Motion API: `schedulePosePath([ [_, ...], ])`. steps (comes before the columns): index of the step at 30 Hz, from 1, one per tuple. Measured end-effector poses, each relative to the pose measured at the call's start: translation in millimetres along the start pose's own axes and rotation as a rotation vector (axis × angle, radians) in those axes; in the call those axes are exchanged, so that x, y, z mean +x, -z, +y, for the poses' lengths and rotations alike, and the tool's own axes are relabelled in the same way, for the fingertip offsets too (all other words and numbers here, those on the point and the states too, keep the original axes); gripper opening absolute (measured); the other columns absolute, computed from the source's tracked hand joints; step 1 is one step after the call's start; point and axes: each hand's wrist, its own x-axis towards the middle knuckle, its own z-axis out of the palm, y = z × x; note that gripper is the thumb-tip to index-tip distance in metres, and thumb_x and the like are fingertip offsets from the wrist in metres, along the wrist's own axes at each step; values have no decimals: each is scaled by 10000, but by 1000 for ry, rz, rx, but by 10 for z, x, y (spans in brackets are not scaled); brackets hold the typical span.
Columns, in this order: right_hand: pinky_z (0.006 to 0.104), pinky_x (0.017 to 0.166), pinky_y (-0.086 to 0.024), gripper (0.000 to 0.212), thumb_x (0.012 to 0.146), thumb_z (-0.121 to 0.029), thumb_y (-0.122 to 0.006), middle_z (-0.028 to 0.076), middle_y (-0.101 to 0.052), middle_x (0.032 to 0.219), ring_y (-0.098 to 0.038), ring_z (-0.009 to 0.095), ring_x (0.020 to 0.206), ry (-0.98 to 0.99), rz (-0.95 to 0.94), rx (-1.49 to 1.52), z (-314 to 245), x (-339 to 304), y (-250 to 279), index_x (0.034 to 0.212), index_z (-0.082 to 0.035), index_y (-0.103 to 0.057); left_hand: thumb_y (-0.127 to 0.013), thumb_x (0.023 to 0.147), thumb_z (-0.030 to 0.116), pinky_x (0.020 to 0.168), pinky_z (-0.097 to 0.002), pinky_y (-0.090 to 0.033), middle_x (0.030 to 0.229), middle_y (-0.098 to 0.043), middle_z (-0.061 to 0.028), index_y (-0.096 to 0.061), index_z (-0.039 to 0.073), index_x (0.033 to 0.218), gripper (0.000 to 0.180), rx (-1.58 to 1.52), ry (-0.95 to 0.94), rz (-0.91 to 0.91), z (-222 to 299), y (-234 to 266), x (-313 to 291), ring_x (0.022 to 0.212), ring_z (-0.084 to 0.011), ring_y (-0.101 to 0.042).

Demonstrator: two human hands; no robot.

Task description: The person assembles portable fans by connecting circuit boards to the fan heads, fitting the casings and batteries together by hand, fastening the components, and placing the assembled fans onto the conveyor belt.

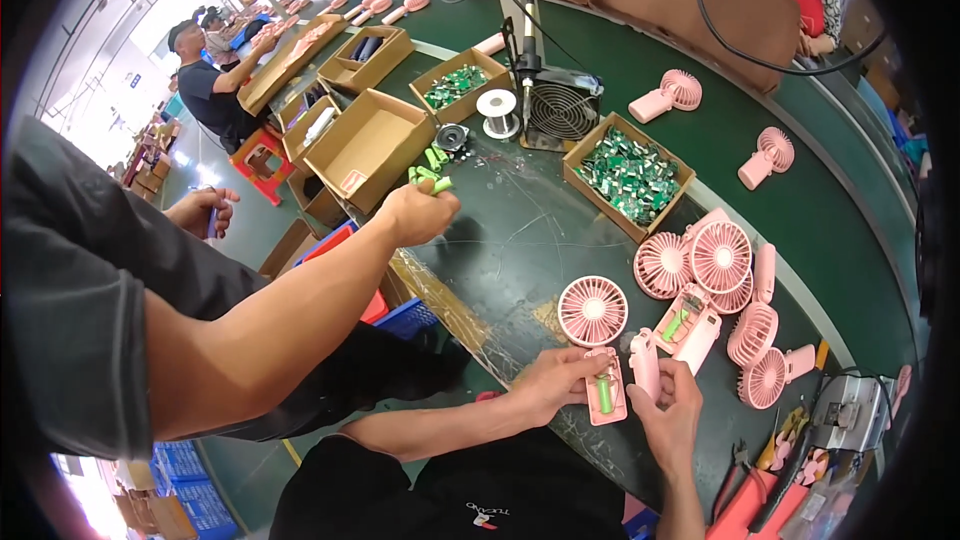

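Observation:
My left hand [548, 386] grips a pink handheld fan [593, 311] whose handle is open, showing a green battery [604, 396] and thin wires inside. Between the fingers of my right hand [672, 408] is a pink handle cover [645, 365], held upright right beside the open handle. Just beyond it lies another open-handled fan [697, 333], also with a green battery in it. Several more pink fans [721, 256] are heaped to the right.
At left, a co-worker's hand [420, 214] is at some green batteries [432, 157]. Cardboard boxes of green circuit boards [628, 176] stand farther back, near a solder spool [498, 113] and a black fume fan [562, 110]. Pliers [738, 462] and a metal device [850, 414] lie at right.

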Motion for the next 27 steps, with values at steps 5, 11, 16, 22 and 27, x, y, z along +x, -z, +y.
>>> schedulePosePath([
  [5, 295, 655, -469, 378, 702, -21, -740, 104, -577, 906, -584, 194, 760, 279, 125, -434, -54, -162, 142, 1034, 27, -565, -643, 928, 201, 872, -376, -541, 1071, -669, -99, -593, -8, 1177, 329, -83, 5, -55, -114, -95, 101, 952, -203, -676],
  [11, 345, 678, -466, 382, 712, -64, -762, 144, -552, 922, -571, 286, 792, 302, 177, -511, -104, -177, 167, 1039, 12, -579, -617, 933, 222, 901, -371, -520, 1054, -667, -102, -611, -23, 1138, 320, -111, -77, -52, -30, -170, 80, 953, -205, -665],
  [16, 372, 681, -484, 386, 696, -61, -769, 145, -546, 942, -577, 311, 818, 337, 180, -590, -105, -172, -7, 1023, 5, -576, -584, 955, 338, 947, -396, -490, 1134, -639, -119, -577, -6, 1180, 411, -169, -45, -84, 14, -79, 100, 1046, -215, -626],
  [22, 408, 654, -505, 449, 673, -109, -793, 138, -541, 977, -581, 322, 883, 380, 182, -712, -78, -147, -150, 1055, -16, -576, -537, 961, 475, 955, -389, -472, 1201, -605, -115, -539, 32, 1215, 511, -168, -16, -66, -21, -126, 70, 1073, -217, -602],
  [27, 415, 639, -507, 475, 678, -136, -791, 129, -524, 979, -582, 317, 874, 377, 138, -769, -123, -133, -196, 1082, -23, -568, -531, 964, 477, 949, -383, -469, 1178, -609, -103, -545, 49, 1194, 486, -190, -29, -72, -91, -67, 131, 1059, -210, -606],
])
